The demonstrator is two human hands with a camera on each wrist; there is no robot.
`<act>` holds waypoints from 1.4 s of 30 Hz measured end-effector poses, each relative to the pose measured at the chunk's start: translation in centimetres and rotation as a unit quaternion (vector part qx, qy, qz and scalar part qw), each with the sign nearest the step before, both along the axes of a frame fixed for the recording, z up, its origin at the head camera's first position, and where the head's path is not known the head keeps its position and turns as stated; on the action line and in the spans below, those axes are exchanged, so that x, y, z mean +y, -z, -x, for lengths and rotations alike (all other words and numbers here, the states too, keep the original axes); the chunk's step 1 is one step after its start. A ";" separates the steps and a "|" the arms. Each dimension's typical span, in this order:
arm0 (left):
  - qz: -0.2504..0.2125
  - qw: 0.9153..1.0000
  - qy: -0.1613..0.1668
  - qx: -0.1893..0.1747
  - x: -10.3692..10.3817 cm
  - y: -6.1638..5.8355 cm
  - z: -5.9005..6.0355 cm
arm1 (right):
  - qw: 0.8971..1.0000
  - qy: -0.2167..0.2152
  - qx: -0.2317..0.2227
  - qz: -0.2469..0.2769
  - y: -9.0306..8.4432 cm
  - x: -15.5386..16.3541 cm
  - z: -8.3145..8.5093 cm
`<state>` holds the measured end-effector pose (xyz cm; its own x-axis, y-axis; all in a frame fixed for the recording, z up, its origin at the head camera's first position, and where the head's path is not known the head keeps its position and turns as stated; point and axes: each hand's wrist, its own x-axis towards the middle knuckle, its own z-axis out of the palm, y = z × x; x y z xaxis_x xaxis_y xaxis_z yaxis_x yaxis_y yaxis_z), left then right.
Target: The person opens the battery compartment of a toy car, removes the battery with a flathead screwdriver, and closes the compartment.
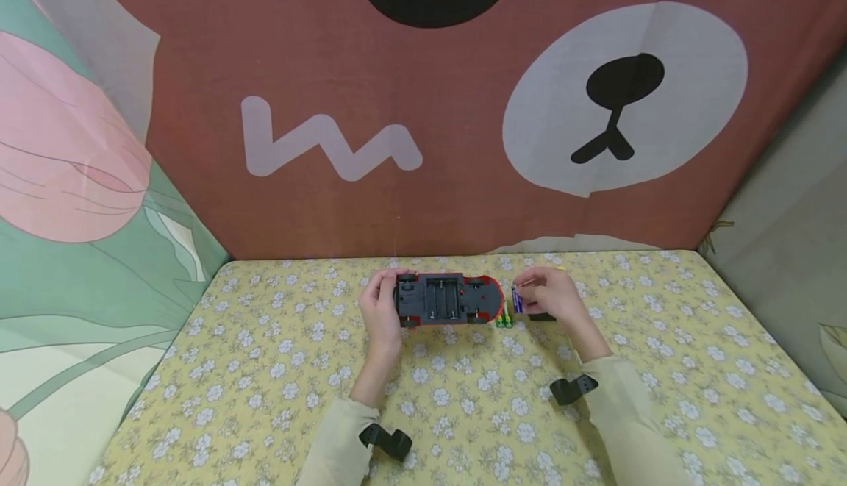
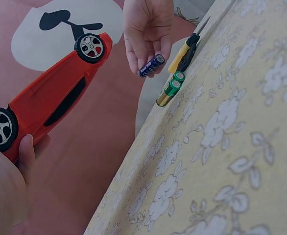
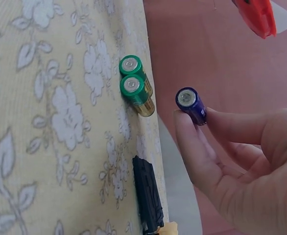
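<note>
My left hand (image 1: 382, 317) grips the rear end of a red toy car (image 2: 60, 88), its black underside (image 1: 483, 299) turned to the head view. An uncovered battery compartment (image 1: 442, 300) shows in the middle of the underside, with metal contacts inside. To the right, my right hand (image 1: 552, 296) pinches a blue battery (image 3: 195, 105) between thumb and fingers, held above the table and apart from the car. Two green-and-gold batteries (image 3: 138, 88) lie side by side on the table, just below the car's front end in the head view.
Beside the right hand lies a flat black plastic piece (image 3: 148, 191). A screwdriver with a yellow-and-black handle (image 2: 179, 58) lies near the batteries. The table (image 1: 437, 412) has a yellow floral cloth, and a printed curtain (image 1: 456, 177) hangs behind it.
</note>
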<state>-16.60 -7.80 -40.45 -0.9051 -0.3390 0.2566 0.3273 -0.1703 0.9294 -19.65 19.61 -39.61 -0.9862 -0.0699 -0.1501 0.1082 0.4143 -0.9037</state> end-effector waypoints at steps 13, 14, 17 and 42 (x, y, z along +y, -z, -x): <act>0.000 1.000 0.006 0.004 0.0 0.0 -0.1 | 1.000 -0.013 -0.025 -0.013 0.9 0.2 0.2; 0.000 1.000 0.005 0.004 0.0 0.0 -0.1 | 0.999 -0.014 -0.025 -0.015 1.0 0.2 0.2; 0.001 1.000 0.004 0.003 0.0 0.0 0.0 | 0.999 -0.020 -0.025 -0.023 1.3 0.3 0.3; -0.001 1.000 0.003 -0.002 0.0 -0.1 -0.2 | 0.995 -0.055 0.015 -0.085 2.2 0.0 0.5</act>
<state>-16.43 -7.83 -40.37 -0.9077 -0.3349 0.2527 0.3233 -0.1745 0.9301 -20.18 19.60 -41.80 -0.9784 -0.1533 -0.1388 0.0273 0.5698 -0.8213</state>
